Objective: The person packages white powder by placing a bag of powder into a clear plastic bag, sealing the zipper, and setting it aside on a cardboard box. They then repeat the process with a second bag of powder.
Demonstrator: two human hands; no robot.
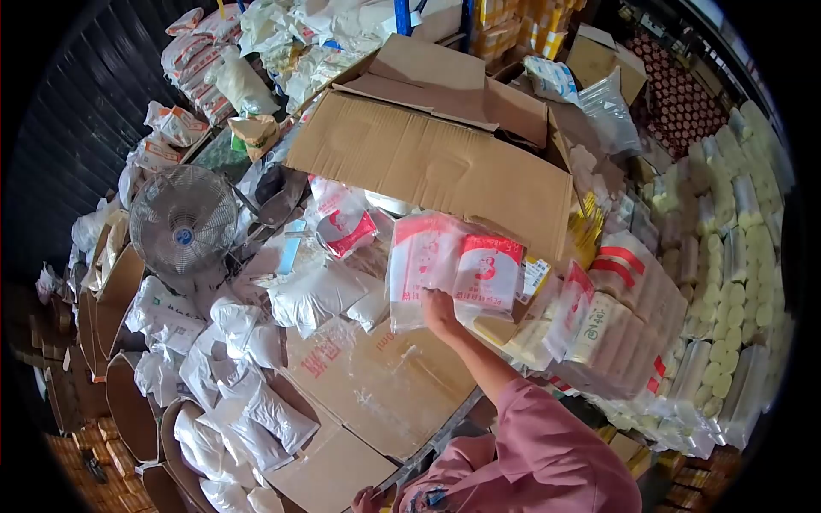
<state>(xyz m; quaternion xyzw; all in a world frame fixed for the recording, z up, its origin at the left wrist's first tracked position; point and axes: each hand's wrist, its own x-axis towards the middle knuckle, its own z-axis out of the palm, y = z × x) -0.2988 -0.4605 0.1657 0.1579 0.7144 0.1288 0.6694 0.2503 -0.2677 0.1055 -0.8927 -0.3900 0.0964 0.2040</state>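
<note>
Two clear plastic packs printed in red and white lie side by side near the middle, a left pack (pixel 419 256) and a right pack (pixel 487 272). My right hand (pixel 439 313) reaches up from a pink sleeve, its fingers closed on the lower edge of the left pack. At the bottom edge, my left hand (pixel 368 500) shows only in part beside the cardboard sheet (pixel 359 385); its finger shape is unclear. Filled white bags (pixel 316 295) lie left of the packs.
A large open carton (pixel 428 158) stands behind the packs. At the left is a round metal fan (pixel 184 221). More white bags fill cartons (pixel 256 419) at the lower left. Wrapped bundles (pixel 611 333) and tall stacks of rolls (pixel 727 299) stand on the right.
</note>
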